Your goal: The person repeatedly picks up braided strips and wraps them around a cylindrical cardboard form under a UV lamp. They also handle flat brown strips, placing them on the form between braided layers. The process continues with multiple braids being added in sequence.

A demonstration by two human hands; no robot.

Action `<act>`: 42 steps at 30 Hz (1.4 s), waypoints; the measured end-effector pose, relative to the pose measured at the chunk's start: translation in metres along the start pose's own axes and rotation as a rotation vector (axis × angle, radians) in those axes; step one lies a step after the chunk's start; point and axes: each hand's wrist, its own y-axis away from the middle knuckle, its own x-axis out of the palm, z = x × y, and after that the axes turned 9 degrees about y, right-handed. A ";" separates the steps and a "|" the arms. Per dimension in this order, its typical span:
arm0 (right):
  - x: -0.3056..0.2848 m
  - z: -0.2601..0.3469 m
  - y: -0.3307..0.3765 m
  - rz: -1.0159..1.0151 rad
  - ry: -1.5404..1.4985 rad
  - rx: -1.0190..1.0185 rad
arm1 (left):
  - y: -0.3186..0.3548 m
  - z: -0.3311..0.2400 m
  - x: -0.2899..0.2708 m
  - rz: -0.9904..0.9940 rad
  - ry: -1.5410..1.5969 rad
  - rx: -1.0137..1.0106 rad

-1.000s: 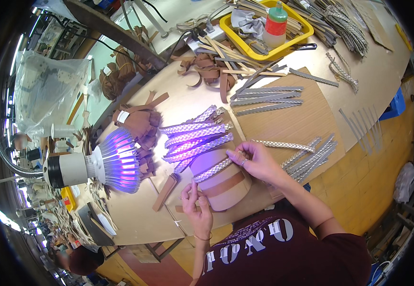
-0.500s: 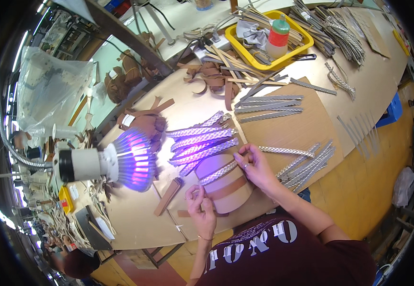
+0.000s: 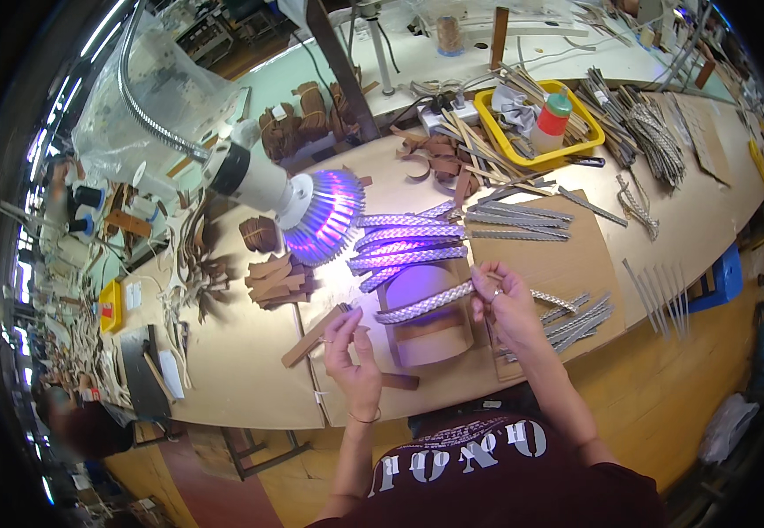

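A pale, shiny braided strap (image 3: 426, 305) slants across a tan cylinder (image 3: 426, 350) with a brown band round it. My right hand (image 3: 509, 308) pinches this strap between thumb and fingers at the cylinder's right side; a further length of braid shows beyond the hand. My left hand (image 3: 353, 363) is held up beside the strap's left end, slightly apart from it, fingers loosely bent and apart with nothing seen in them. Just beyond the cylinder lie several braided straps (image 3: 408, 246) in a bundle, lit purple by a lamp (image 3: 320, 216) on a bendable metal neck.
Grey braided strips (image 3: 575, 326) lie to the right on brown cardboard (image 3: 597, 264), more strips (image 3: 522, 220) at its far side. A yellow tray (image 3: 536, 163) holds a bottle (image 3: 551, 121) with a green top. Brown strips (image 3: 278, 280) are piled left, near the lamp.
The whole view has shifted. My left hand has drawn a little away from the strap's left end, while my right hand keeps its pinch on the strap.
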 end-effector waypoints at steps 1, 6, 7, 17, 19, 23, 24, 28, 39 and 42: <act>0.004 0.006 0.000 0.013 -0.029 -0.025 | 0.000 -0.004 0.002 -0.041 0.058 0.018; 0.026 0.017 -0.025 -0.062 -0.023 -0.055 | -0.007 -0.012 -0.003 -0.089 -0.070 0.150; 0.028 0.016 -0.030 -0.084 0.001 -0.067 | -0.008 -0.011 -0.005 -0.044 -0.097 0.131; -0.005 -0.002 -0.021 -0.202 0.151 -0.203 | 0.035 -0.004 0.007 0.188 -0.143 -0.110; -0.025 0.001 -0.018 -0.318 0.360 -0.242 | 0.039 -0.007 0.009 0.194 -0.191 0.005; -0.076 0.015 0.009 -0.342 0.929 -0.218 | 0.045 -0.014 0.012 0.402 -0.337 0.147; -0.086 0.019 0.015 -0.362 1.163 -0.294 | 0.046 -0.014 0.013 0.457 -0.390 0.174; -0.106 0.023 0.031 -0.282 1.697 -0.403 | 0.046 -0.014 0.026 0.564 -0.433 0.207; -0.113 0.049 0.027 -0.223 1.273 -0.262 | 0.035 -0.017 0.030 0.552 -0.489 0.159; -0.114 0.057 0.030 -0.207 1.067 -0.289 | 0.033 -0.014 0.025 0.484 -0.461 0.239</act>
